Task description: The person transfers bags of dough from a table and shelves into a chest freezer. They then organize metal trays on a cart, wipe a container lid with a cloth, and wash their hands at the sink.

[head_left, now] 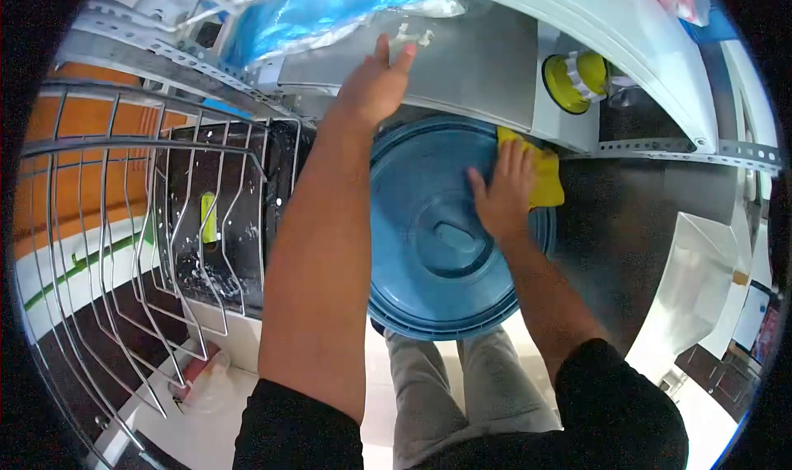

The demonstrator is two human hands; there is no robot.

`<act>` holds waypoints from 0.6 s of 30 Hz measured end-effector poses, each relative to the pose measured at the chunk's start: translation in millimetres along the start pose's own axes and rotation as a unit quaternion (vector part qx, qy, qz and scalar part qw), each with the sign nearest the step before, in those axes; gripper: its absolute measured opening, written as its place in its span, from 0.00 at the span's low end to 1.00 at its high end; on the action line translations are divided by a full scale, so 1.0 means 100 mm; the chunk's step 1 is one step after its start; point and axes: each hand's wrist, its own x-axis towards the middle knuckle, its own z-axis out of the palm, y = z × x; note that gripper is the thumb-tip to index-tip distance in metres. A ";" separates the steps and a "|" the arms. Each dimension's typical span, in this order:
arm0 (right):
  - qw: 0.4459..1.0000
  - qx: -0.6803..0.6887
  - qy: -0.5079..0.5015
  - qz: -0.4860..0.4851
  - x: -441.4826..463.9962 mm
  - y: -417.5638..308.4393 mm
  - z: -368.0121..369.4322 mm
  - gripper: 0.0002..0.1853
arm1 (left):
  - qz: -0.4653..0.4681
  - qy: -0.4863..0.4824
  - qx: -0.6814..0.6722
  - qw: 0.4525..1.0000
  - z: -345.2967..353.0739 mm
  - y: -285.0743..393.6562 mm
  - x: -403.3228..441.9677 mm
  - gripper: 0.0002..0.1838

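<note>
My left hand (375, 86) reaches far forward over a grey metal surface (487, 57), its fingers apart. Some small white scraps (408, 36) lie just beyond the fingertips; I cannot tell if they touch. My right hand (507, 193) lies flat with spread fingers on the right side of a round blue bin lid (429, 173). Its fingertips rest on a folded yellow cloth (544, 177) at the lid's edge. The lid has a raised handle (455, 237) in its middle, left of my right hand.
A wire rack (140, 148) stands at the left, before a dark, white-spotted panel (235, 198). A blue plastic package (322, 24) lies at the back, under perforated metal rails. At the back right stands a yellow-green round object (575, 82). A white bin (689, 280) is at the right.
</note>
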 end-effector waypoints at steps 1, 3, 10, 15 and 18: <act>0.998 0.059 -0.005 -0.022 0.02 -0.17 0.06 0.44 | 0.010 0.000 0.000 1.000 -0.01 0.02 0.03 0.48; 0.991 0.130 -0.015 -0.037 -0.11 -0.65 0.17 0.43 | 0.025 -0.003 0.008 1.000 0.00 0.04 -0.02 0.48; 0.732 0.331 -0.503 -0.318 -1.26 -1.08 -0.49 0.33 | 0.243 0.288 -0.010 0.926 0.36 -0.04 -1.43 0.26; 0.756 0.314 -0.325 -0.473 -1.47 -0.68 -0.64 0.33 | 0.138 0.066 -0.040 0.987 0.75 -0.47 -3.79 0.24; 0.900 0.203 -0.145 -0.357 -0.87 -0.78 -0.29 0.30 | 0.044 0.009 -0.011 0.999 0.80 -0.75 -4.80 0.19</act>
